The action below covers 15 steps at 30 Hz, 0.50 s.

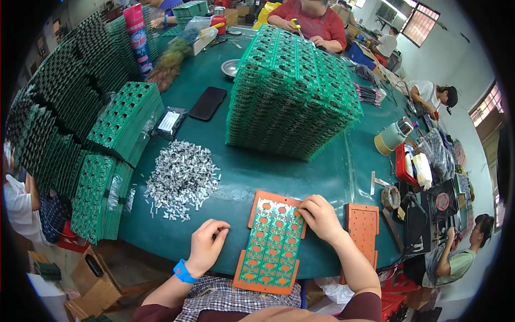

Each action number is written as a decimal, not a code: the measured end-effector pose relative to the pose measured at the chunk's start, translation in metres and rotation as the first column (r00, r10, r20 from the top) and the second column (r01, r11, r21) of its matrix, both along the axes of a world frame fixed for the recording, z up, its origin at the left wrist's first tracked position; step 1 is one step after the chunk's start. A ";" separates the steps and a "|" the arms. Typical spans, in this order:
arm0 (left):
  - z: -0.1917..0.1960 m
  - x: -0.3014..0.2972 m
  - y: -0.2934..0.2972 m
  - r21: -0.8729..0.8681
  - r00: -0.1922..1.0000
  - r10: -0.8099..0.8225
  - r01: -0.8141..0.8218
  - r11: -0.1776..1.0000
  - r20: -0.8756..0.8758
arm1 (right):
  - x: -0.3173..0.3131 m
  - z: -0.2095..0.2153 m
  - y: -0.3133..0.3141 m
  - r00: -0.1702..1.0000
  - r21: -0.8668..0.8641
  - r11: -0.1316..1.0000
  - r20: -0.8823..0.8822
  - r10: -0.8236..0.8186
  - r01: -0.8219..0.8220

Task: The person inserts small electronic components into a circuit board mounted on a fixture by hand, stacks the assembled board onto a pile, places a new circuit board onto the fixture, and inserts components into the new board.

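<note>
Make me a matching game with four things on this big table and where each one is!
Things:
1. green board on the orange tray
2. pile of small silver parts
3. black phone
4. tall stack of green boards

Places:
A. middle of the table
B. under the right hand
C. just beyond the left hand
D. left of the tall stack

Pairs: 1-B, 2-C, 3-D, 4-A
</note>
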<state>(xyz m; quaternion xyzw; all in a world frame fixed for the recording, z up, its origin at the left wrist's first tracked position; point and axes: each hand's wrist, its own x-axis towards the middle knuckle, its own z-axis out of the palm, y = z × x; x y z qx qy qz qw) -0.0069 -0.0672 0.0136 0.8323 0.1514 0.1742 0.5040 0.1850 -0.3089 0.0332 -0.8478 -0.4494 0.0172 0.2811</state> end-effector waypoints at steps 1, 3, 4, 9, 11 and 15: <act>0.000 0.000 0.000 -0.003 1.000 -0.008 0.008 1.000 0.005 | 0.000 0.000 0.001 1.000 -0.004 1.000 -0.007 -0.011 0.011; 0.001 -0.001 0.001 0.006 1.000 -0.021 0.021 1.000 0.016 | -0.002 0.002 0.004 1.000 0.014 1.000 -0.015 -0.015 0.015; 0.001 -0.002 0.002 0.002 1.000 -0.018 0.018 1.000 0.015 | -0.003 0.002 0.006 0.999 0.036 0.999 -0.023 -0.022 0.023; 0.002 -0.002 0.001 0.009 0.999 -0.038 0.037 0.999 0.006 | -0.004 0.001 0.004 1.000 -0.004 1.000 -0.004 -0.030 0.030; 0.002 -0.001 0.001 0.009 0.999 -0.042 0.041 0.999 0.015 | -0.004 0.002 0.003 0.999 -0.004 0.999 -0.009 -0.041 0.041; 0.001 0.000 0.002 0.043 0.998 -0.029 0.026 0.999 0.058 | -0.004 0.002 0.005 0.999 0.008 0.999 -0.013 -0.044 0.044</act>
